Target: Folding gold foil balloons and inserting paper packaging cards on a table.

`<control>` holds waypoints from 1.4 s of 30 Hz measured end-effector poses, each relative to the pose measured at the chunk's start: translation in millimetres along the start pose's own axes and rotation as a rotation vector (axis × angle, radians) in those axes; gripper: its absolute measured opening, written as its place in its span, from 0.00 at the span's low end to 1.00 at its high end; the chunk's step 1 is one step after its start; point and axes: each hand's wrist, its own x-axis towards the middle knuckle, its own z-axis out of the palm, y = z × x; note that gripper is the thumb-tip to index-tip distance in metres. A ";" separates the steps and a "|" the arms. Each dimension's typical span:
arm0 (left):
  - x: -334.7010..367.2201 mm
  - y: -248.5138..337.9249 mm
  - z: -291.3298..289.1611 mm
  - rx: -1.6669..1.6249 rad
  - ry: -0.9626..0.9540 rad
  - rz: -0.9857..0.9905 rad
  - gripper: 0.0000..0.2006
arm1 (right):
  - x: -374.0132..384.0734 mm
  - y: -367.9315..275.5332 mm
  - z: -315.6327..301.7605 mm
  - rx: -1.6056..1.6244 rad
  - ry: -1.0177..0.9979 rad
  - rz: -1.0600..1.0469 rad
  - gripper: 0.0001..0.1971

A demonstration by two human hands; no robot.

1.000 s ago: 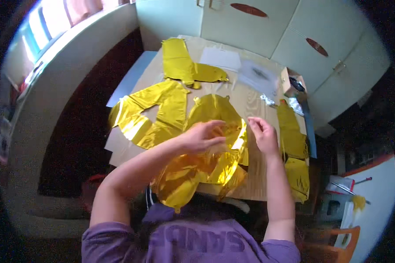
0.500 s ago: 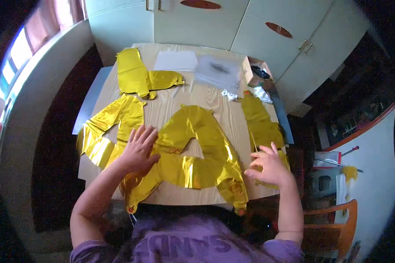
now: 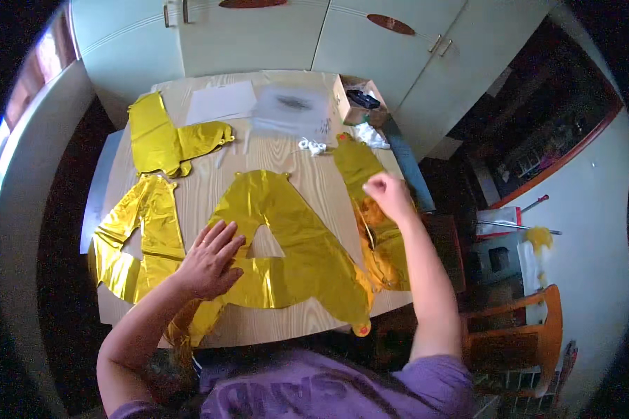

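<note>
A flat, uninflated gold foil balloon shaped like a letter A point(image 3: 307, 244) lies in the middle of the table. My left hand point(image 3: 213, 258) rests on its left leg, fingers stretched out and palm down. At the right lies another gold foil balloon point(image 3: 360, 159), creased and shiny orange along its lower part. Above this one is my right hand point(image 3: 391, 197), its fingers curled together in a pinch; what they hold, if anything, is hidden. Further gold foil balloons lie flat at the left point(image 3: 157, 230) and the far left point(image 3: 154, 136).
White sheet point(image 3: 220, 103) and a clear plastic bag point(image 3: 290, 112) lie along the table's far side. A small box point(image 3: 342, 98) with a dark object stands beyond a white crumpled wrapper point(image 3: 372, 136) and white ribbon point(image 3: 312, 146). A wooden chair point(image 3: 514, 335) stands at the right.
My right hand has moved away from me and its fingers have closed. The A-shaped balloon's right leg now lies spread out flatter. My left hand stays on the balloon; the view has shifted right.
</note>
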 end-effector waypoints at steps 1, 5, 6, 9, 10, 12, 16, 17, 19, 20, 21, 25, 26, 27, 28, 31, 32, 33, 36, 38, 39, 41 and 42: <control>6.6 5.9 4.0 0.008 0.003 0.003 0.36 | 17.9 21.0 2.4 -0.105 0.076 0.018 0.16; 13.5 8.0 0.6 0.017 0.021 0.003 0.34 | 55.3 44.7 26.8 -0.444 0.257 0.035 0.21; 12.1 7.0 -0.3 0.011 0.022 -0.003 0.33 | 56.6 40.9 31.7 -0.515 0.276 0.031 0.22; 31.6 -1.8 2.4 -0.098 0.137 0.042 0.32 | 60.2 38.5 27.3 -0.334 0.126 0.163 0.16; 42.2 -1.4 0.0 -0.118 0.150 0.081 0.30 | 63.2 41.8 27.4 -0.324 0.118 0.197 0.15; 73.1 8.8 -2.9 -0.160 0.174 0.169 0.26 | 59.7 56.7 32.7 -0.368 0.264 0.078 0.11; 152.2 34.4 20.2 -0.297 0.212 0.250 0.19 | 48.7 60.2 38.4 -0.209 0.483 -0.159 0.08; 177.0 44.8 25.2 -0.370 0.206 0.284 0.18 | 45.0 54.5 34.8 -0.119 0.511 -0.190 0.08; 226.9 73.9 39.4 -0.457 0.157 0.168 0.22 | 32.4 38.3 21.7 -0.015 0.498 -0.258 0.06; 244.8 83.0 46.2 -0.341 0.162 0.129 0.24 | 26.4 21.9 17.7 0.025 0.493 -0.246 0.06; 262.3 90.9 55.2 -0.231 0.161 0.094 0.27 | 18.3 8.0 13.1 0.061 0.489 -0.230 0.05; 282.6 119.7 65.7 0.065 -0.106 0.050 0.42 | -41.8 24.4 -33.0 0.162 0.727 -0.263 0.07; 280.9 120.9 71.1 0.070 -0.086 0.051 0.44 | -70.6 14.1 -41.9 0.444 0.788 -0.220 0.10; 277.7 119.7 75.9 0.079 -0.066 0.054 0.46 | -98.2 11.4 -57.6 0.351 0.919 -0.235 0.13; 275.1 120.3 77.0 0.086 -0.043 0.059 0.48 | -125.9 5.3 -75.4 0.246 1.051 -0.237 0.17; 272.1 132.1 61.6 0.129 -0.106 0.005 0.55 | -203.7 -13.3 -115.1 0.553 1.443 -0.084 0.23; 271.3 136.2 58.1 0.165 -0.114 -0.019 0.56 | -228.7 -12.7 -132.1 0.542 1.541 -0.111 0.24; 273.0 143.1 57.0 0.201 -0.126 -0.049 0.58 | -253.8 -13.4 -149.5 0.524 1.637 -0.139 0.26; 268.3 166.2 64.1 0.180 0.071 0.041 0.57 | -325.8 -2.0 -196.0 0.651 1.816 -0.088 0.20; 265.4 172.9 80.3 0.153 -0.056 0.098 0.57 | -369.4 13.0 -224.6 0.549 1.938 -0.036 0.18; 263.5 172.5 87.5 0.145 -0.113 0.117 0.57 | -383.3 18.2 -234.2 0.493 1.979 -0.020 0.18; 256.0 169.0 98.0 0.092 -0.071 0.136 0.57 | -403.4 23.5 -242.5 0.371 2.026 0.014 0.16; 252.3 166.2 100.9 0.069 -0.050 0.145 0.57 | -405.7 24.9 -245.7 0.313 2.025 0.025 0.16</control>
